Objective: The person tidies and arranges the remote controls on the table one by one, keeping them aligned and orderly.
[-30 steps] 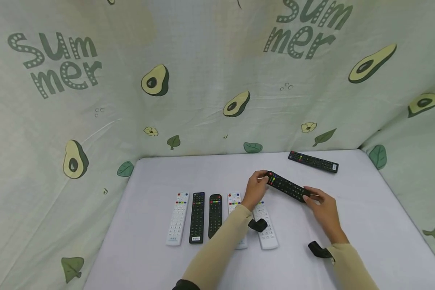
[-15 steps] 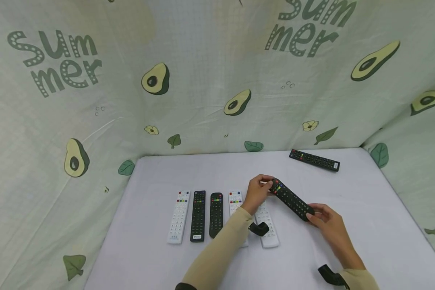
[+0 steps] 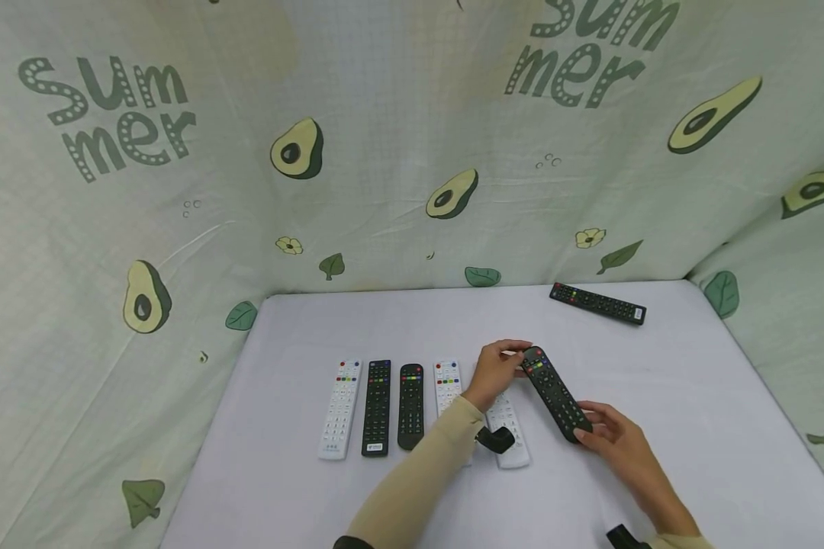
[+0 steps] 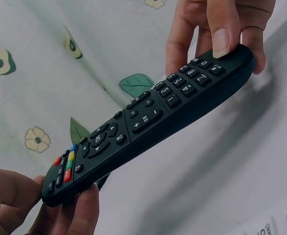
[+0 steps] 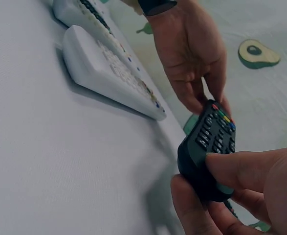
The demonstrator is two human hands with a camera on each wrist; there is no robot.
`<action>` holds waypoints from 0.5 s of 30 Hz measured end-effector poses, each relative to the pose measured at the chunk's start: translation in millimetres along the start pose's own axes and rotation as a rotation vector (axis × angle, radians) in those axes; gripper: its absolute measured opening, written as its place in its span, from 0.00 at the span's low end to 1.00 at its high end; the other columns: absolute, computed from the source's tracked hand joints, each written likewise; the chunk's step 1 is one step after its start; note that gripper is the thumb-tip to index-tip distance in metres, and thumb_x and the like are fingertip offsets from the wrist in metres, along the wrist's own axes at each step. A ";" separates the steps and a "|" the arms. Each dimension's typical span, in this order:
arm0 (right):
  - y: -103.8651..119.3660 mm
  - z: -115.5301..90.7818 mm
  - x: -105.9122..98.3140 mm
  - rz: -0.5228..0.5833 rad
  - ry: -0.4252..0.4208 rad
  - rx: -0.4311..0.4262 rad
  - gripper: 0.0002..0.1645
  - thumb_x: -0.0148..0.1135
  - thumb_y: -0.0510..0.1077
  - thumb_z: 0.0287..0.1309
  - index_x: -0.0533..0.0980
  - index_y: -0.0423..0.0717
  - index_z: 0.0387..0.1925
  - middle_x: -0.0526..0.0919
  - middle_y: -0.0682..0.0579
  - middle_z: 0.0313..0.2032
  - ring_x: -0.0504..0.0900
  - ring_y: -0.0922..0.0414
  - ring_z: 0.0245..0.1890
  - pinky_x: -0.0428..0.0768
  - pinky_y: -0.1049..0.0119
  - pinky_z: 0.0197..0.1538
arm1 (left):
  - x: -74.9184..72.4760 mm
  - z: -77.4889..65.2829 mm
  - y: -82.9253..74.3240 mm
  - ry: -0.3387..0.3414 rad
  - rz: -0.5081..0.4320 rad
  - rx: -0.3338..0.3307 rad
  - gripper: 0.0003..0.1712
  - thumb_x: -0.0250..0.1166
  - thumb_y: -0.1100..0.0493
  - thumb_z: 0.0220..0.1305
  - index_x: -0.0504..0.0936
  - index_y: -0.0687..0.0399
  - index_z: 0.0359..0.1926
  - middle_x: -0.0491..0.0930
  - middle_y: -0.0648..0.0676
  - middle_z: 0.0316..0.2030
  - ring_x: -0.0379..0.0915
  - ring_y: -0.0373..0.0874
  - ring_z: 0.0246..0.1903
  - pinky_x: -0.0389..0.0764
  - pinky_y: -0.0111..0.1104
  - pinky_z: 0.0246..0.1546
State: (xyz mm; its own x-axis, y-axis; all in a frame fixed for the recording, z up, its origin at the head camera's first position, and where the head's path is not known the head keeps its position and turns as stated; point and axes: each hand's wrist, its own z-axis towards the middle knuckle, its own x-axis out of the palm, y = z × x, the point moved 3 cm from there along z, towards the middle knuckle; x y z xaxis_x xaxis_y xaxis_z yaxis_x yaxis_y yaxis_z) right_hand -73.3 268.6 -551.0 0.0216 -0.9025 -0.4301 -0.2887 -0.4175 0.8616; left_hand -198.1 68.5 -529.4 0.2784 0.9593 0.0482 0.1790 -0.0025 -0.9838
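A black remote control (image 3: 556, 393) with red, green, yellow and blue buttons is held between both hands, raised over the table. My left hand (image 3: 496, 372) pinches its top end, where the coloured buttons are. At the number-key end my right hand (image 3: 614, 438) grips it, thumb on the face and fingers beneath, as the left wrist view shows. The remote slants, top end farther away and to the left. Below my left forearm, a white remote (image 3: 510, 435) lies partly covered by the hand and wrist strap. Another white remote (image 3: 448, 385) is partly hidden under the sleeve.
Left of the sleeve lie a black remote (image 3: 410, 408), a longer black remote (image 3: 377, 408) and a white remote (image 3: 340, 412), side by side in a row. One more black remote (image 3: 597, 303) rests near the back edge of the white table (image 3: 275, 457). A printed cloth (image 3: 371, 137) hangs behind.
Both hands have brought the black remote nearer and slightly right. It has turned from lying nearly crosswise to a steeper slant, its number-key end swinging toward me. The other remotes stay put.
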 end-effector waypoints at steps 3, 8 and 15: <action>-0.7 -0.4 3.7 -0.012 0.021 -0.016 0.38 0.73 0.39 0.65 0.69 0.34 0.73 0.83 0.36 0.54 0.83 0.65 0.41 0.81 0.73 0.43 | 2.0 -1.4 1.6 -0.004 0.003 -0.009 0.15 0.58 0.67 0.78 0.86 0.65 0.58 0.83 0.54 0.52 0.79 0.38 0.40 0.89 0.31 0.44; 1.2 -0.1 11.5 -0.059 0.067 -0.035 0.41 0.73 0.35 0.62 0.67 0.32 0.73 0.84 0.37 0.52 0.86 0.58 0.41 0.81 0.70 0.43 | 6.3 -5.6 1.9 0.002 0.045 -0.022 0.17 0.58 0.63 0.79 0.83 0.64 0.61 0.83 0.53 0.53 0.80 0.38 0.43 0.88 0.32 0.47; 7.8 -1.5 19.6 -0.164 0.091 -0.053 0.42 0.71 0.33 0.60 0.65 0.31 0.73 0.83 0.36 0.52 0.87 0.48 0.47 0.85 0.64 0.45 | 11.5 -13.1 1.1 0.011 0.164 -0.055 0.22 0.57 0.53 0.80 0.81 0.57 0.66 0.82 0.51 0.58 0.80 0.39 0.51 0.84 0.37 0.56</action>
State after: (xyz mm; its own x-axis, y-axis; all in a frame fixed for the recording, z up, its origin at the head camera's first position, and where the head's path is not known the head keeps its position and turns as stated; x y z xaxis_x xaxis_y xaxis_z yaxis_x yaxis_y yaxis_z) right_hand -73.7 247.6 -552.3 0.1510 -0.8270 -0.5416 -0.2235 -0.5622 0.7962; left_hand -182.4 75.9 -527.7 0.3181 0.9416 -0.1104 0.1820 -0.1749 -0.9676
